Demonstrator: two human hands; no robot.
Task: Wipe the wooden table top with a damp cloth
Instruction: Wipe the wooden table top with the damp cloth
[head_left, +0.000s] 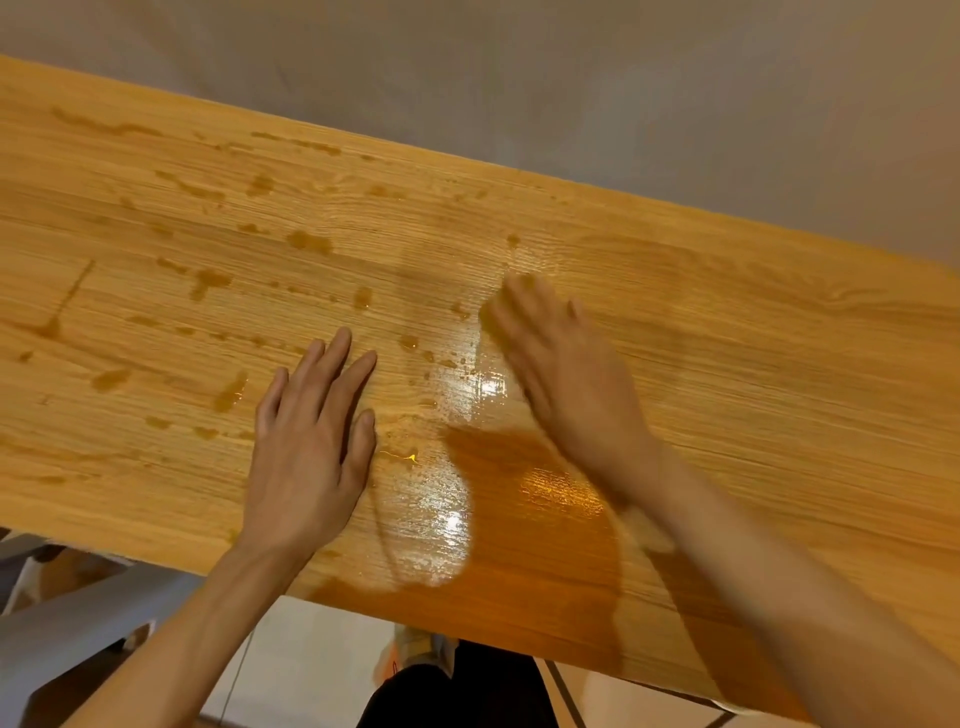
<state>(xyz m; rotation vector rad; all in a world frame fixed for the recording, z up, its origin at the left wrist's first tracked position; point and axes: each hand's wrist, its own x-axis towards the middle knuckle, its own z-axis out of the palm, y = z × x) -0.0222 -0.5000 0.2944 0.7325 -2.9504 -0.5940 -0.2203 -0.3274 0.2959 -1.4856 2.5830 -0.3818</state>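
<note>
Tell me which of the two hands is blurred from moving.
The right hand, by the glossy wet patch. Its fingers are smeared with motion, while the left hand lies flat and sharp on the table.

The wooden table top runs at a slant in front of me, its far edge against a pale wall. Water drops and streaks are scattered over its left and middle parts, and a wide wet patch shines near the near edge. My left hand lies flat on the wood, fingers straight. My right hand, blurred, is spread over the wet part.
</note>
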